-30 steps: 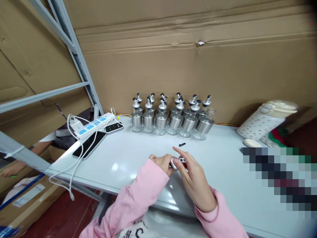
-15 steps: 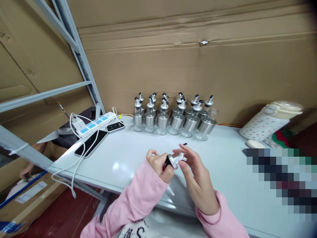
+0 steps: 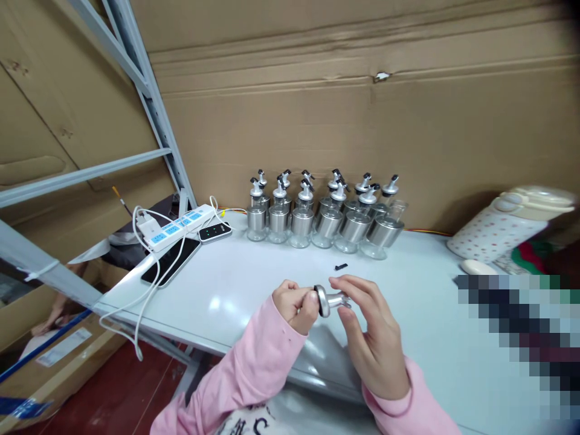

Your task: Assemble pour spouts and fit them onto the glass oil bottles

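Observation:
My left hand (image 3: 296,308) is closed round the stopper end of a silver pourer spout (image 3: 334,300), which lies sideways with its tip pointing right. My right hand (image 3: 374,332) is at the tip, fingers and thumb apart around it; the thumb is close to the tip, and whether it touches I cannot tell. Just beyond the hands a small black lever (image 3: 341,266) lies on the table. Behind stand two rows of glass bottles with steel sleeves (image 3: 302,222), most topped by silver pourers with black levers. The front-right bottle (image 3: 384,232) has an uncovered neck.
On the left are a white power strip (image 3: 181,226) with cables, a phone (image 3: 171,263) and a small black device (image 3: 215,232). A dotted white flask (image 3: 502,223) lies at the right. Cardboard (image 3: 281,121) backs the table. Another person's hand (image 3: 48,317) shows below left.
The pourer has turned more sideways in my left hand, its tip now pointing right. My right hand has shifted slightly, uncovering the black lever. The view has moved slightly left.

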Motion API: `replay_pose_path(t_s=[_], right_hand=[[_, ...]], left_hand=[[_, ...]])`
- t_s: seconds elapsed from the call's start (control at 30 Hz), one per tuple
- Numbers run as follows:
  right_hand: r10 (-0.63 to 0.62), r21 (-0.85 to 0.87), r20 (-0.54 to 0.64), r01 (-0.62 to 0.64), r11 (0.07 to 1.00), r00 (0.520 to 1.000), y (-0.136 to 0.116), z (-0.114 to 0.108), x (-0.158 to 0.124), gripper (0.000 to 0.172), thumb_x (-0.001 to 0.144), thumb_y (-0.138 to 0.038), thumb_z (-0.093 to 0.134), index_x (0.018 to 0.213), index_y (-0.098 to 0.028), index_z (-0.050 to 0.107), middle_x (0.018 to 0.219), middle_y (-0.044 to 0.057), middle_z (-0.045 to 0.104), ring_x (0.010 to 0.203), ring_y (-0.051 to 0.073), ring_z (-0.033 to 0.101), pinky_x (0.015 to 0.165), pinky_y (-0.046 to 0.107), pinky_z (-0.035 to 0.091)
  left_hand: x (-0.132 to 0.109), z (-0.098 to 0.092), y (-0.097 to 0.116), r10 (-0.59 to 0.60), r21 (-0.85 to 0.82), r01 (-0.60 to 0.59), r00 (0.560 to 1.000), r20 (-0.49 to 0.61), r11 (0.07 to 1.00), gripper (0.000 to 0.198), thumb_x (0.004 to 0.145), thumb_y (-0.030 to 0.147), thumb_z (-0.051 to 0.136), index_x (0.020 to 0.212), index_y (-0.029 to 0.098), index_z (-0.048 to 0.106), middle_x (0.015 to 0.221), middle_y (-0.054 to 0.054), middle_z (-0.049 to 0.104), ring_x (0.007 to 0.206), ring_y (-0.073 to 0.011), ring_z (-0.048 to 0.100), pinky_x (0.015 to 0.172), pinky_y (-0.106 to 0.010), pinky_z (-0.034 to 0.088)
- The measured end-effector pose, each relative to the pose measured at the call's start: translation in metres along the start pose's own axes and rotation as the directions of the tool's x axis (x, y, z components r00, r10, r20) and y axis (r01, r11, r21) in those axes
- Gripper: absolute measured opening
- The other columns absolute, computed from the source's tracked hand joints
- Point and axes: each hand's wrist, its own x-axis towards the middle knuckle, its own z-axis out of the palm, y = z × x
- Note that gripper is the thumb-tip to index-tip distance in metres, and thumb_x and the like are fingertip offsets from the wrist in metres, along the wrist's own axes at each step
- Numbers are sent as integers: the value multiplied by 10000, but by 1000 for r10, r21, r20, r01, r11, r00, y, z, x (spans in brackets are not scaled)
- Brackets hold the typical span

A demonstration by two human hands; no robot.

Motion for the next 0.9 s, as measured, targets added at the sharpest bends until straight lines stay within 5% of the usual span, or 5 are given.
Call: replay_pose_path(t_s=[0.9], right_hand=[[22,39,-10,-22,999,1000,-2,0,-1,188,895,-171,429,1050,-214,526,938,74,542,876,187,554,709,320,477]], left_hand=[[-1,3,4,22,-24,-21,999,24,999,390,867,314,225,549,191,414,403,37,472,395,-95,430,703,-291,421]])
